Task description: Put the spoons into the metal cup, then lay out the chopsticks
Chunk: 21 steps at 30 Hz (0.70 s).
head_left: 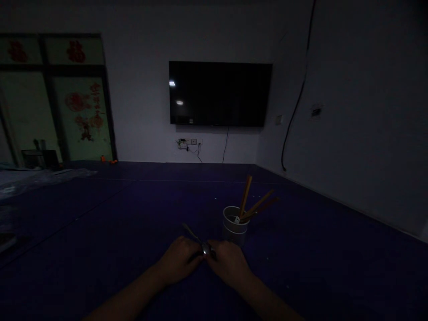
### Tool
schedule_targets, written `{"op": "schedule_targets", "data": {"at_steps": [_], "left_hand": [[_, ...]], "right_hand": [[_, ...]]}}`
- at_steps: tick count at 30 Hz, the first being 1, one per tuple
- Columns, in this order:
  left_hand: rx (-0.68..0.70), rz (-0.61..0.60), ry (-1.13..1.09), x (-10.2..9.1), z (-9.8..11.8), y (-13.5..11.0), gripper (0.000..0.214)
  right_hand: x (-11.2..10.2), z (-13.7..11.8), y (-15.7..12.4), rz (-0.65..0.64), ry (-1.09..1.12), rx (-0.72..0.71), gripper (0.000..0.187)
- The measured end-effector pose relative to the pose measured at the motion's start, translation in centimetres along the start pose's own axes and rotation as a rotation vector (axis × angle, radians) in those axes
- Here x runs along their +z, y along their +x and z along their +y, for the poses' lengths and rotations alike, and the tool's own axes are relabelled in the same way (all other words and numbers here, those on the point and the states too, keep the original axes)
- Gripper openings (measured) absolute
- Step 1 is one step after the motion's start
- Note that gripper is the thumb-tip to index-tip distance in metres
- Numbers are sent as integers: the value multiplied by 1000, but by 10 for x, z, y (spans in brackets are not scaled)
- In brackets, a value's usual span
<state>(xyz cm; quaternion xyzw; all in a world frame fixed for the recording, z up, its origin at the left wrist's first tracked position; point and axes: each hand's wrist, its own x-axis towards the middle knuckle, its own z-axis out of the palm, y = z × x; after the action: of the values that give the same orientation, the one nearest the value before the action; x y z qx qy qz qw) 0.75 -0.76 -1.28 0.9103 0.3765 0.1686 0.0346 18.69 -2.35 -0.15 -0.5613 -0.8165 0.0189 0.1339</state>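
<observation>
left hand (pixel 180 261): grasps a shiny utensil (pixel 205 249) near its bright end, fingers curled, thumb towards the right hand.
right hand (pixel 230 263): closes on the same utensil from the other side, fingertips almost meeting those of the left; rests low, close to the surface.
shiny utensil: lies between both hands, looks spoon-like, slants up and away to the left with a thin handle; too dim to tell more exactly.
metal cup (pixel 235 232): stands upright just beyond the right hand, rim open.
wooden sticks (pixel 245 196): lean out of the cup to the right, one steeper than the others.
purple surface (pixel 133 218): spreads flat under cup and hands, back to the wall.
plastic sheeting (pixel 50 179): lies crumpled at far left.
television (pixel 220 93): hangs dark on the back wall, above sockets (pixel 190 141).
glass door (pixel 80 111): bears red decorations, left of the television.
black cable (pixel 296 111): runs down the right-hand wall.
</observation>
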Motion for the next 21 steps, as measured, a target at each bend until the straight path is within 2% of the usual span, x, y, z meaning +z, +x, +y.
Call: {"op": "schedule_targets", "data": {"at_steps": [11, 21], "left_hand": [[3, -6, -15, -2, 0, 1, 13], [22, 17, -6, 1, -3, 0, 18]], "right_hand": [[-1, -2, -1, 6, -4, 4, 25], [0, -3, -2, 16, -7, -23, 26]]}}
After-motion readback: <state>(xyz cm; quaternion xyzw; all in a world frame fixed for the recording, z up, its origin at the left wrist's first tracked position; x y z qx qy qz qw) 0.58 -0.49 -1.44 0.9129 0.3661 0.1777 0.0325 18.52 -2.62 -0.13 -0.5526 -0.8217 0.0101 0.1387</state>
